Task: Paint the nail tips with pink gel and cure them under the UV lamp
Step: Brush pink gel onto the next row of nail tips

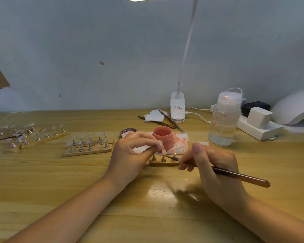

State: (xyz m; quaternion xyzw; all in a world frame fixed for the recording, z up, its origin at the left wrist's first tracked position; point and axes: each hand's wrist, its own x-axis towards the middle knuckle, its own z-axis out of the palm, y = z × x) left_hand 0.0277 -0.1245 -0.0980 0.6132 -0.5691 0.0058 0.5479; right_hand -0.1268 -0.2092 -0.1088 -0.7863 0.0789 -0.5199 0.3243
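Note:
My left hand [132,151] pinches a pink nail tip [161,146] on its metal stand, just above a small wooden base [163,163] holding more metal stands. My right hand [209,163] grips a brown gel brush [235,175] like a pen, its bristle end pointing left at the stands. An open jar of pink gel [162,140] stands right behind, on a pink-stained white wipe [180,142]. The jar's lid [127,132] lies to its left. The white UV lamp [295,109] sits at the far right edge.
Several wooden bases with clear nail tips on stands [89,143] fill the left of the table. A clear pump bottle [224,120], a power strip with plugs [258,125], a clip desk lamp [177,109] and spare brushes on wipes [165,120] stand behind.

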